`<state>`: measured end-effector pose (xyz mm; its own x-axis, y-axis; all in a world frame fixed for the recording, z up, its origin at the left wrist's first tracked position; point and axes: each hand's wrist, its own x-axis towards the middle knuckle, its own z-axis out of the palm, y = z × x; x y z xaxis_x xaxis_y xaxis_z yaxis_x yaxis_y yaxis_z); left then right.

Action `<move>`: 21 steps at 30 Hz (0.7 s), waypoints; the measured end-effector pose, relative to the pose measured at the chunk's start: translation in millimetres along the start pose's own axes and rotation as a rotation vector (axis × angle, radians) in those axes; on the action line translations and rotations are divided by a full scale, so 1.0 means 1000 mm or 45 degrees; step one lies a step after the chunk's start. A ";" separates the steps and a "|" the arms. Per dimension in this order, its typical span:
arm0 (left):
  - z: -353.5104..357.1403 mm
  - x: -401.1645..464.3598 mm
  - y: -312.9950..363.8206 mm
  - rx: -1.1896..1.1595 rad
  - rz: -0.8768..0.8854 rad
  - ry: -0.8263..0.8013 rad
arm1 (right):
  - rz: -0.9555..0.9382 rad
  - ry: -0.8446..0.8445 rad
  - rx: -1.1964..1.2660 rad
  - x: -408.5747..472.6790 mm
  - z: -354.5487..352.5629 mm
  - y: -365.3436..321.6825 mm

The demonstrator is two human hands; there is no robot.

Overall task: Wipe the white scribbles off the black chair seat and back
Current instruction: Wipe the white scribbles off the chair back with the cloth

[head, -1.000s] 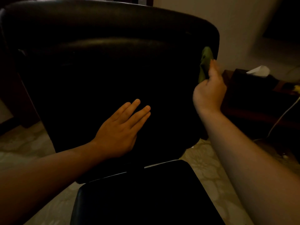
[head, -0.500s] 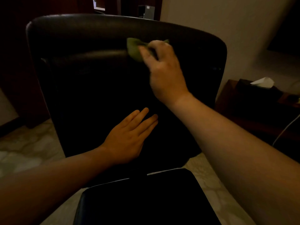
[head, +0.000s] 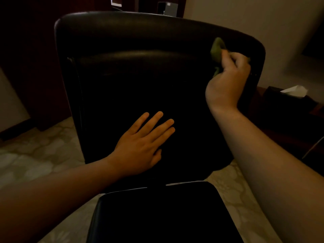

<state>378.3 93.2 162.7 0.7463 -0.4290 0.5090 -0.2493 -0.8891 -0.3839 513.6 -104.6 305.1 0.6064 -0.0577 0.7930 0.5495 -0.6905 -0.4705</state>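
The black chair back (head: pixel 140 81) stands upright in the middle of the view, with the black seat (head: pixel 161 216) below it at the bottom edge. In the dim light no white marks can be made out on either. The right hand (head: pixel 226 81) curls its fingers around a green cloth (head: pixel 217 50) and holds it against the upper right corner of the chair back; the hand is a little blurred. The left hand (head: pixel 140 146) lies flat on the lower middle of the back, fingers straight and slightly spread, holding nothing. A pale patterned floor (head: pixel 35 155) shows on both sides. To the right, a white tissue (head: pixel 295 90) sticks up from a dark box (head: pixel 287 102).
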 end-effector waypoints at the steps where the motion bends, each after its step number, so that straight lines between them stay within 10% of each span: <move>1: 0.000 -0.001 -0.002 0.023 0.018 -0.013 | -0.070 -0.020 0.026 -0.005 0.008 -0.012; 13: 0.011 0.002 -0.004 -0.053 -0.028 -0.276 | -1.331 -0.293 0.110 -0.088 0.091 -0.161; 21: 0.007 -0.046 -0.006 -0.025 0.072 -0.068 | -0.952 0.012 -0.101 -0.056 0.058 -0.049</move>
<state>349.5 120.0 136.2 0.7622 -0.4702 0.4450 -0.3038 -0.8668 -0.3955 485.8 -25.5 261.1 0.0829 0.4411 0.8936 0.7698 -0.5978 0.2236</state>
